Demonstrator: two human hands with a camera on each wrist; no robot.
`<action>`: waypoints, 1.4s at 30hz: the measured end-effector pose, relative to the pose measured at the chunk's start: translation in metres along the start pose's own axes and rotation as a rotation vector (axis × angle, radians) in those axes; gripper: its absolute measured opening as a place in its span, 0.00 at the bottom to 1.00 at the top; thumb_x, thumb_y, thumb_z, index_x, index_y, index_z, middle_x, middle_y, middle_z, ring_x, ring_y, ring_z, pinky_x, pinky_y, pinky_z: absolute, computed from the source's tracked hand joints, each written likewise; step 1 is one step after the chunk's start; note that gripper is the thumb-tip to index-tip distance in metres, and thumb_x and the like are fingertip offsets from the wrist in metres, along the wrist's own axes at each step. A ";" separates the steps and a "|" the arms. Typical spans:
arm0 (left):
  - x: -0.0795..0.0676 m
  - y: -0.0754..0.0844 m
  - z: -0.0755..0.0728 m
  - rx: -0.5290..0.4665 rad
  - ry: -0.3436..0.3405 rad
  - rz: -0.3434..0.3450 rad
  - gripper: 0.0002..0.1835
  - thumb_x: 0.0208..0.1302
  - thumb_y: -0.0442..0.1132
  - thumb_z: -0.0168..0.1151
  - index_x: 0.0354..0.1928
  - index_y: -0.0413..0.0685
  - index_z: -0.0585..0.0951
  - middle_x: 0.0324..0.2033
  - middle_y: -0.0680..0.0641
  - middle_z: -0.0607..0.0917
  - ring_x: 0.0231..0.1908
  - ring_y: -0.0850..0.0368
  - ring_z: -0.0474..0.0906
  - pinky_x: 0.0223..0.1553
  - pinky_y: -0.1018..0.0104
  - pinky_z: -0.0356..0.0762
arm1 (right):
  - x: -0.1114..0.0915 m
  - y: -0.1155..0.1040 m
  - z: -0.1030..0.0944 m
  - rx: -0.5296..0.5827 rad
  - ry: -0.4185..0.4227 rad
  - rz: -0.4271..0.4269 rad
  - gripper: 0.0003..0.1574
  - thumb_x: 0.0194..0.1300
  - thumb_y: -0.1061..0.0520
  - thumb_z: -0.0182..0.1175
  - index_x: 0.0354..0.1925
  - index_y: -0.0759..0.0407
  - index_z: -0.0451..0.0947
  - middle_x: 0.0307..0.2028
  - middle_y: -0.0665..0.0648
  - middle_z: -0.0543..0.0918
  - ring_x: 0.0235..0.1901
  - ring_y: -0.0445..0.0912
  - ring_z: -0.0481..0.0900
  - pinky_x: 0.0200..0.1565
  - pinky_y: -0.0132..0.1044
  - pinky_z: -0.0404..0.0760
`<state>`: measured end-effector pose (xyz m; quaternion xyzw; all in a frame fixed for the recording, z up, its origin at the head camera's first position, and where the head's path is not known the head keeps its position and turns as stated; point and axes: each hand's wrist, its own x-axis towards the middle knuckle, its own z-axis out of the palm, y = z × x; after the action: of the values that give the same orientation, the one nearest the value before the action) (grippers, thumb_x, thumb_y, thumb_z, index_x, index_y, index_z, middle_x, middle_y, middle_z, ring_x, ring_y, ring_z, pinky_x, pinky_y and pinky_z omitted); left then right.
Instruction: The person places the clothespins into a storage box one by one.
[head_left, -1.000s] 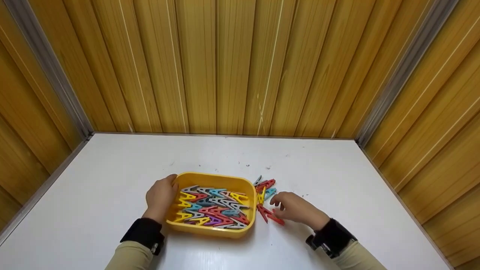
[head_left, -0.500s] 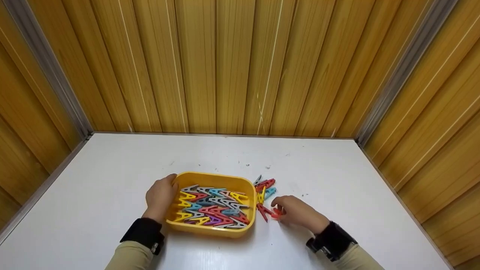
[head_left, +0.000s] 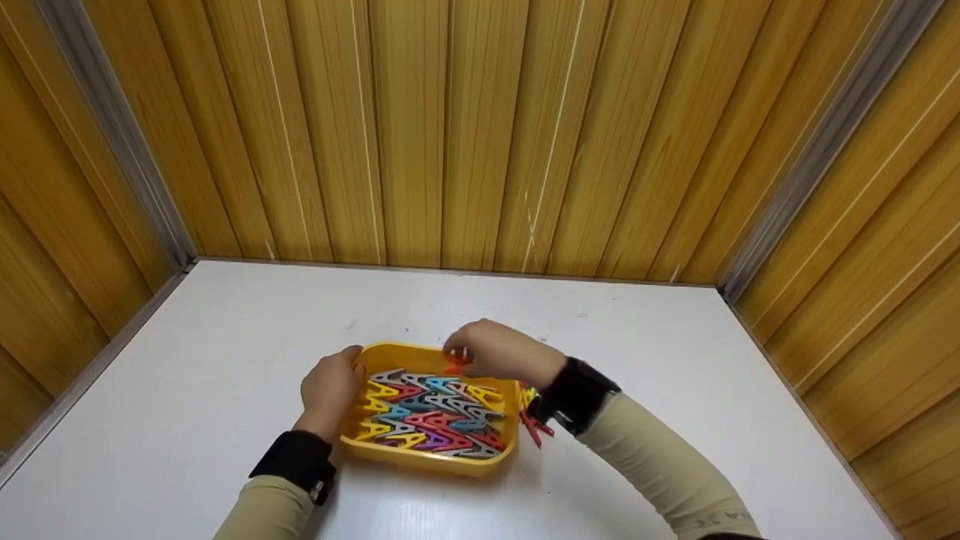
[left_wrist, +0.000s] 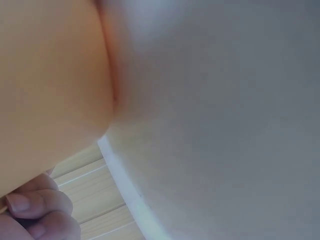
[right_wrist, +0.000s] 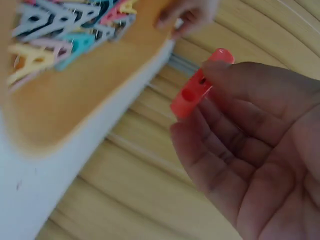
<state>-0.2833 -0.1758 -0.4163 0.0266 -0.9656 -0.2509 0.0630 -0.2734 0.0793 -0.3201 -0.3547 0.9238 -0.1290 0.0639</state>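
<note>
A yellow plastic basket (head_left: 420,461) holds rows of clothespins (head_left: 431,409) in grey, red, yellow, blue and purple. My left hand (head_left: 328,390) grips the basket's left rim, fingers outside and thumb at the edge. Over the basket's far right part, my right hand (head_left: 506,351) pinches a red clothespin (right_wrist: 195,90) between thumb and fingers. That clothespin shows in the right wrist view in front of the palm, above the basket's rim. Just right of the basket lie a few loose clothespins (head_left: 536,427), partly hidden by my right wrist.
The white table (head_left: 247,337) spreads around the basket, with small dark marks toward its far side. Yellow wood-grain panels (head_left: 480,135) rise behind and at both sides, with grey metal posts in the corners.
My right hand took hold of the red clothespin on the table at the right and carried it up and left over the basket. My left hand stays on the rim. The view shifts slightly.
</note>
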 end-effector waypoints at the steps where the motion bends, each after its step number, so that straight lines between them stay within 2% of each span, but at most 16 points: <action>1: 0.000 0.001 0.001 0.001 0.000 0.002 0.22 0.75 0.39 0.55 0.67 0.37 0.77 0.58 0.34 0.85 0.59 0.35 0.82 0.59 0.41 0.80 | 0.010 -0.005 0.005 -0.038 -0.025 -0.007 0.18 0.67 0.62 0.67 0.54 0.64 0.85 0.47 0.61 0.89 0.46 0.52 0.86 0.53 0.44 0.85; 5: 0.000 0.005 0.004 -0.012 -0.013 0.008 0.23 0.75 0.39 0.54 0.67 0.37 0.76 0.59 0.34 0.85 0.59 0.35 0.81 0.60 0.41 0.79 | 0.039 -0.014 0.031 -0.184 -0.120 0.018 0.16 0.68 0.60 0.66 0.53 0.62 0.85 0.46 0.59 0.90 0.45 0.50 0.87 0.51 0.39 0.85; 8: 0.000 0.006 0.005 -0.023 -0.009 0.008 0.23 0.75 0.39 0.53 0.67 0.37 0.76 0.59 0.34 0.85 0.59 0.35 0.81 0.60 0.41 0.79 | 0.055 -0.018 0.044 -0.232 -0.137 0.034 0.15 0.69 0.60 0.65 0.53 0.60 0.85 0.46 0.58 0.90 0.45 0.49 0.87 0.51 0.38 0.85; 12: 0.001 0.006 0.004 -0.030 0.001 0.007 0.23 0.75 0.39 0.53 0.67 0.37 0.77 0.59 0.33 0.84 0.59 0.34 0.81 0.60 0.41 0.79 | 0.073 -0.022 0.056 -0.252 -0.068 0.020 0.14 0.72 0.62 0.60 0.53 0.59 0.85 0.48 0.57 0.90 0.47 0.49 0.88 0.54 0.38 0.85; 19: 0.003 0.005 0.008 -0.006 0.020 0.031 0.22 0.74 0.38 0.54 0.65 0.37 0.78 0.56 0.33 0.86 0.55 0.35 0.84 0.55 0.42 0.82 | 0.094 -0.024 0.083 -0.400 0.038 -0.019 0.09 0.74 0.60 0.57 0.46 0.56 0.85 0.40 0.54 0.90 0.41 0.46 0.88 0.45 0.35 0.86; 25: 0.004 0.005 0.009 -0.003 0.025 0.035 0.22 0.74 0.38 0.55 0.65 0.37 0.78 0.55 0.33 0.86 0.55 0.34 0.84 0.53 0.42 0.82 | 0.100 -0.023 0.091 -0.399 0.091 0.007 0.08 0.74 0.59 0.59 0.47 0.57 0.83 0.39 0.54 0.90 0.40 0.46 0.88 0.46 0.34 0.86; 28: 0.005 0.006 0.009 0.002 0.026 0.039 0.21 0.74 0.38 0.56 0.64 0.37 0.79 0.54 0.33 0.87 0.54 0.35 0.84 0.51 0.42 0.83 | 0.096 -0.021 0.084 -0.352 0.101 0.022 0.11 0.72 0.57 0.62 0.50 0.58 0.83 0.43 0.56 0.89 0.43 0.47 0.88 0.49 0.35 0.86; 32: 0.005 0.007 0.009 0.003 0.017 0.022 0.21 0.74 0.38 0.57 0.64 0.37 0.79 0.55 0.34 0.86 0.55 0.35 0.84 0.54 0.43 0.83 | 0.081 -0.017 0.062 -0.241 0.141 0.016 0.17 0.70 0.56 0.64 0.55 0.60 0.83 0.49 0.58 0.89 0.49 0.49 0.87 0.54 0.37 0.85; 37: 0.007 0.009 0.009 -0.011 -0.017 -0.003 0.22 0.75 0.39 0.55 0.66 0.37 0.77 0.58 0.34 0.85 0.59 0.35 0.81 0.60 0.41 0.79 | 0.038 0.002 0.031 -0.046 0.222 -0.011 0.17 0.72 0.55 0.63 0.54 0.63 0.83 0.50 0.61 0.88 0.49 0.52 0.86 0.54 0.44 0.84; 40: 0.007 0.006 0.007 -0.012 -0.020 -0.012 0.23 0.75 0.39 0.56 0.67 0.37 0.76 0.59 0.34 0.84 0.60 0.34 0.81 0.61 0.40 0.78 | 0.009 0.019 0.023 0.029 0.270 -0.006 0.16 0.72 0.56 0.62 0.52 0.64 0.83 0.49 0.64 0.88 0.47 0.55 0.86 0.52 0.48 0.84; 42: 0.006 0.004 0.006 -0.013 -0.019 -0.016 0.23 0.75 0.39 0.56 0.67 0.37 0.76 0.59 0.34 0.84 0.61 0.35 0.81 0.62 0.40 0.78 | -0.009 0.030 0.023 0.059 0.292 0.027 0.15 0.72 0.57 0.62 0.51 0.65 0.83 0.48 0.65 0.87 0.46 0.56 0.85 0.50 0.50 0.84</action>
<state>-0.2900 -0.1701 -0.4189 0.0313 -0.9642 -0.2581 0.0521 -0.2811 0.1029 -0.3505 -0.3174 0.9238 -0.2057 -0.0591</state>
